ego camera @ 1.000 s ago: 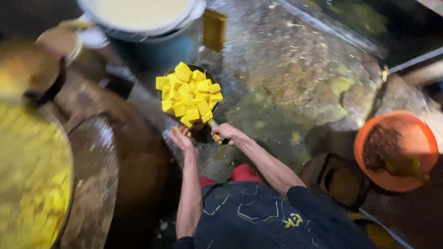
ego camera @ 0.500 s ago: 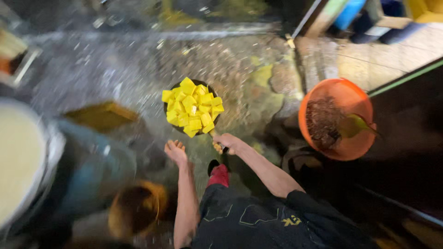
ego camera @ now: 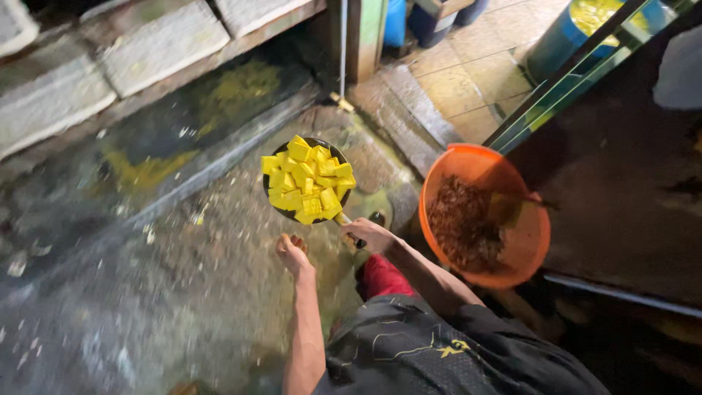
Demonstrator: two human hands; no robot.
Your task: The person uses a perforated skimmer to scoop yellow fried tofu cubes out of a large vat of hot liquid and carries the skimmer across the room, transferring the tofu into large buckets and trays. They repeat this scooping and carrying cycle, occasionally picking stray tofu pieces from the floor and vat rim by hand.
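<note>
**A:** Going from the left: wet, grimy concrete floor (ego camera: 146, 292), with a stone ledge (ego camera: 110, 66) along the top and a shallow drain channel (ego camera: 183, 146) stained yellow. Nothing of note lying there, just scraps.

**B:** And the left hand (ego camera: 291, 252)?

**A:** It's empty, hanging out in front over the floor, fingers curled in loosely, almost a soft fist. Not touching anything. My guess is it's just held out for balance, since the other arm carries the load.

**B:** So the yellow stuff sits in the middle?

**A:** Yep. A round dark skimmer (ego camera: 272, 192) piled high with yellow cubes (ego camera: 307, 181), probably tofu. It's held level, well above the ground, which makes sense because the heap would slide off if it tipped. The right hand (ego camera: 373, 235) is wrapped tight around its handle (ego camera: 349, 228), fingers closed on it just behind the bowl, close in for control I'd say.

**B:** What's on the right?

**A:** An orange plastic basin (ego camera: 468, 164) near the right forearm, with dark brown crumbly stuff (ego camera: 457, 223) and a yellowish scoop inside. Beyond that there's a tiled floor (ego camera: 475, 80) and a blue barrel (ego camera: 570, 29).
</note>
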